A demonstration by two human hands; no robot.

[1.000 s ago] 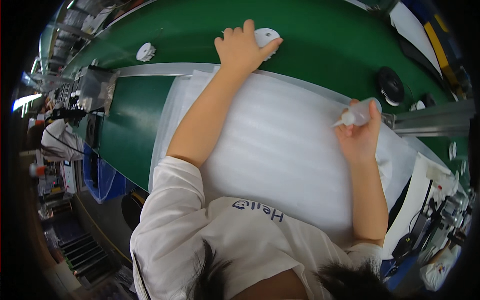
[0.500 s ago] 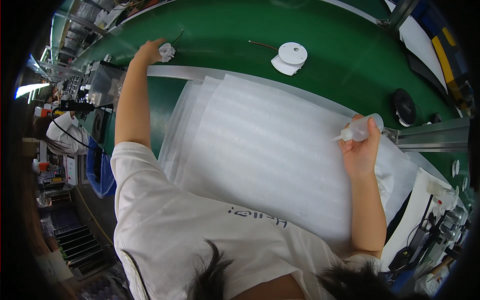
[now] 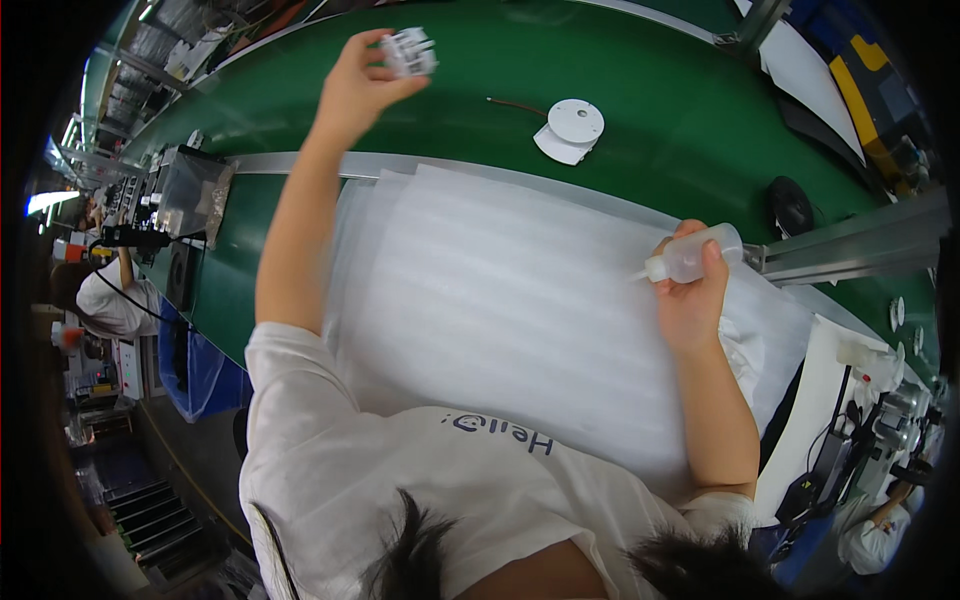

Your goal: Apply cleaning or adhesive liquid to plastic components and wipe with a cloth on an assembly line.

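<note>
Between the fingers and thumb of my left hand point(image 3: 357, 88) is a small white plastic part point(image 3: 410, 53), raised over the green surface at the far left of centre. It is slightly blurred, so its details cannot be made out. My right hand point(image 3: 692, 300) is wrapped round a translucent squeeze bottle point(image 3: 690, 255) with a thin nozzle that points left, above the white sheets point(image 3: 500, 300). Farther off, between the two hands, a round white device point(image 3: 575, 122) with a flat tab and a thin brown wire lies on the green surface.
A metal rail point(image 3: 850, 245) runs along the right. Near it sit a black round object point(image 3: 790, 205) and small white discs point(image 3: 897, 314). At left stand a clear bin point(image 3: 195, 195) and a blue-lined bin point(image 3: 205, 375). Other people work at far left and lower right.
My left hand has lifted the white part and carried it to the right. My right hand still grips the bottle. The whole view has shifted slightly.
</note>
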